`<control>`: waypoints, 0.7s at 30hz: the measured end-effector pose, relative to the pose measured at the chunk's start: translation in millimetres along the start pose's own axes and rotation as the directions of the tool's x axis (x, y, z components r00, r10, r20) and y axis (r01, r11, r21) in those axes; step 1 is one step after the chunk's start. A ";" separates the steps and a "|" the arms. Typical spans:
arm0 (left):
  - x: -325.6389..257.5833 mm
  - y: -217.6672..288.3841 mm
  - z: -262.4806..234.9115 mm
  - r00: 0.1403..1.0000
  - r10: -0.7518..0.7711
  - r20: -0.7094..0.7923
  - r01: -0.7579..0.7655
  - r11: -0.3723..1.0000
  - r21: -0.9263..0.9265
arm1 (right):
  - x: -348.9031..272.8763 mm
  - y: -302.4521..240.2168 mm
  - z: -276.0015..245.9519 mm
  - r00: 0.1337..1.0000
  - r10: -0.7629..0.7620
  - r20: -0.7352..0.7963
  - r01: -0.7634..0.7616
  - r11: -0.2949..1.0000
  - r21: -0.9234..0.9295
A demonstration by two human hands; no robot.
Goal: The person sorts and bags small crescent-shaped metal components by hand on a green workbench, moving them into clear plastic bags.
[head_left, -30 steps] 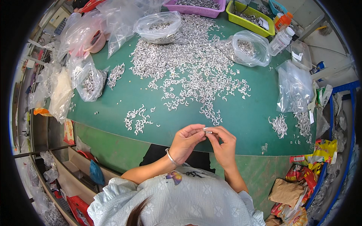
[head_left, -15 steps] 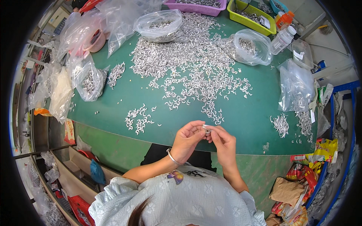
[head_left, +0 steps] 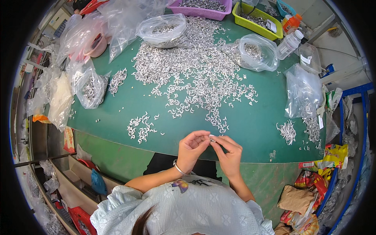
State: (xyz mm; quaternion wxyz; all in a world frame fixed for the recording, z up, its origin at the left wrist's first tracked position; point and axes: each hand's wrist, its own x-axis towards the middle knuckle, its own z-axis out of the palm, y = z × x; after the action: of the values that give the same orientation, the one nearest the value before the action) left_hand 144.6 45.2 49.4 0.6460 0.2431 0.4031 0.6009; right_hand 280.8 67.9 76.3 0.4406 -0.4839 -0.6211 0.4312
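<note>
The left hand [head_left: 191, 150] and right hand [head_left: 230, 154] are jointly pinching a small silver-coloured metal piece [head_left: 212, 140] over the flat green worktop [head_left: 254, 127].

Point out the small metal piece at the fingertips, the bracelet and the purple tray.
Small metal piece [head_left: 212, 140]: head view, on its visible middle.
Bracelet [head_left: 179, 168]: head view, on the outer side of its band.
Purple tray [head_left: 201, 13]: head view, on its near wall.

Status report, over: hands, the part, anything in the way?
Left hand and right hand together, pinching a small silvery piece. Piece partly covered, exact shape unclear. Ahead: loose silvery crescents spread across green table.
</note>
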 end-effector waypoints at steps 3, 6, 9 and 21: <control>0.4 -0.9 1.0 1.000 -0.004 -0.003 0.004 1.000 -0.026 | 0.3 2.3 -0.1 0.999 0.006 -0.035 -0.006 1.000 -0.006; 2.7 -2.8 -0.5 1.000 0.000 0.005 0.000 1.000 -0.021 | 1.3 3.8 0.8 0.998 -0.005 -0.065 0.002 0.999 -0.034; 4.2 -4.6 -3.6 1.000 -0.027 0.009 0.027 1.000 -0.015 | 2.4 7.2 -0.1 0.997 -0.015 -0.070 0.014 1.000 -0.021; 10.2 -5.0 -10.0 0.997 -0.083 -0.002 0.083 0.996 0.009 | 5.3 20.1 2.1 0.998 0.055 -0.026 -0.054 0.998 0.025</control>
State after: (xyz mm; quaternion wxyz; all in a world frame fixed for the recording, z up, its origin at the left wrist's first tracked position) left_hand 138.9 52.6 37.5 0.6690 0.2285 0.4162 0.5719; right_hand 282.5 76.1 57.2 0.4429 -0.5011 -0.5964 0.4440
